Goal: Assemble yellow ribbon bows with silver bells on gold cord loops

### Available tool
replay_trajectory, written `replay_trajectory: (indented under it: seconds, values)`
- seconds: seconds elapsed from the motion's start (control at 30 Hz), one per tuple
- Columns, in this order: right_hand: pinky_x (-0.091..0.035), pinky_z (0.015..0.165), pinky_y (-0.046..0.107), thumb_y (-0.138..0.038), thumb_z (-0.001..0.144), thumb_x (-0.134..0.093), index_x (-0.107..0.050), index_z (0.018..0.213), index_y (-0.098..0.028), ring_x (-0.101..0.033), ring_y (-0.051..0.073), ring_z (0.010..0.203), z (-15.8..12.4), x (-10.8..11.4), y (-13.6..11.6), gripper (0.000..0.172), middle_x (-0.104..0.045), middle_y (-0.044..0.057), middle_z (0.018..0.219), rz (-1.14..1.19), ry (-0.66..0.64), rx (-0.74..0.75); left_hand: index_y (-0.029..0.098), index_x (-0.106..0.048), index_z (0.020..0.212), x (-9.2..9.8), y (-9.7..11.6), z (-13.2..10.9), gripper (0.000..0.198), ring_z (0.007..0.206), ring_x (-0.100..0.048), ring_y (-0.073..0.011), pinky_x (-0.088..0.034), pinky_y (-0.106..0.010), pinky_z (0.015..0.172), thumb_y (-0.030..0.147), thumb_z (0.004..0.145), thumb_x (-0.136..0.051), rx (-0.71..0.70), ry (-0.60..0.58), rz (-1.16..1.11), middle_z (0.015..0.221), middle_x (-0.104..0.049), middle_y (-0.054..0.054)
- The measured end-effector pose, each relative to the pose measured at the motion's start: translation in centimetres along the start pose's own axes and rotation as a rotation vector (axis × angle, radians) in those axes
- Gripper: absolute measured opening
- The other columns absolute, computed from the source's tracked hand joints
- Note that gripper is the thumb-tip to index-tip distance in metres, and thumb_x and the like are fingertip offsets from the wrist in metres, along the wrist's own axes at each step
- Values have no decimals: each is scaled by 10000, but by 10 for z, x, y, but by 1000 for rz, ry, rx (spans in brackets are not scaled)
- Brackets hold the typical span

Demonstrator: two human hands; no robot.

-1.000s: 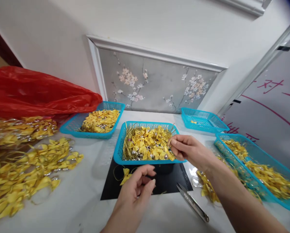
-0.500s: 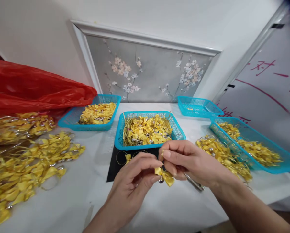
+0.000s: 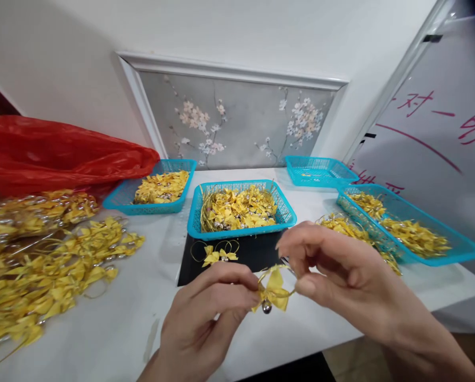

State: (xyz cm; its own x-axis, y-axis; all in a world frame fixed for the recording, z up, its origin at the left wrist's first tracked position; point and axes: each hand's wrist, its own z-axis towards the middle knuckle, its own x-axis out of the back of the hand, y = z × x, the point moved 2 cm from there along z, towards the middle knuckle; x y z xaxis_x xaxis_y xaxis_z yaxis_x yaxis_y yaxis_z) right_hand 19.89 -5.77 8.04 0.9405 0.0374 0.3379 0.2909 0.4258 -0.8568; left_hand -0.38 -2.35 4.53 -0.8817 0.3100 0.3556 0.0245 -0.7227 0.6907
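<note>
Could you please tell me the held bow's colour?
The bow is yellow; head view shows it.

The white worktop [image 3: 126, 313] carries four blue baskets [image 3: 241, 232] and, at the middle one's near side, a black mat [image 3: 257, 255]. Yellow bows [image 3: 62, 270] lie spread at left, with a heap [image 3: 344, 227] at right.

Yellow ribbon bow [image 3: 277, 281] is hanging above the worktop [image 3: 102, 329], left fingers [image 3: 229, 274] are pinching one side, gold cord [image 3: 285, 294] is looping across its front, round silver bell [image 3: 266, 306] is dangling below

Single head-worn camera; looks forward and down across table [image 3: 122, 297] toward wall [image 3: 237, 32], close range.
</note>
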Motion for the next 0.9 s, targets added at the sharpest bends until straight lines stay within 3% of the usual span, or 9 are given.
replay_trajectory:
  seconds: [0.1,0.2,0.37,0.63,0.8,0.9]
  values:
    - [-503,678,260,-234,823,-716,-608,1039,-274,-573,155,772,-15,0,-2,245,-568,6,889,-122,5,93,321,-644,1057,0,9,-3,473,857,-666,-140,-563,-219,713,-71,800,-580,-36,-6,34,1001,-657,6]
    - [-512,715,238,-155,828,-703,-618,937,-242,-598,147,816,-24,-4,-5,163,-586,22,949,-289,56,198,330,-640,1079,-1,14,-6,493,849,-673,-142,-567,-227,718,-71,798,-588,-34,-18,53,997,-667,5]
    - [-529,705,241,-125,910,-584,-647,933,-203,-624,138,774,-29,-13,-10,103,-624,37,894,-394,51,299,354,-653,1076,-5,19,-11,497,840,-696,-167,-579,-249,690,-53,797,-599,-7,-16,40,989,-709,0]
    - [-519,615,359,-42,879,-437,-629,908,-193,-620,210,696,-32,-15,-19,246,-665,79,782,-715,162,489,375,-707,974,-9,21,-11,462,812,-731,-172,-607,-251,681,-39,804,-591,63,-9,2,980,-752,27]
    - [-465,616,362,-18,868,-440,-582,900,-170,-579,204,710,-30,-20,-15,210,-638,90,816,-751,223,564,374,-734,930,-10,23,-3,397,754,-741,-167,-609,-219,636,10,790,-660,53,16,-79,908,-767,36]
    - [-448,616,334,-3,885,-428,-564,882,-174,-551,182,709,-27,-23,-6,218,-616,69,815,-637,197,481,390,-731,942,-10,19,-1,447,759,-726,-144,-600,-211,647,-22,792,-645,112,-23,-134,914,-754,52]
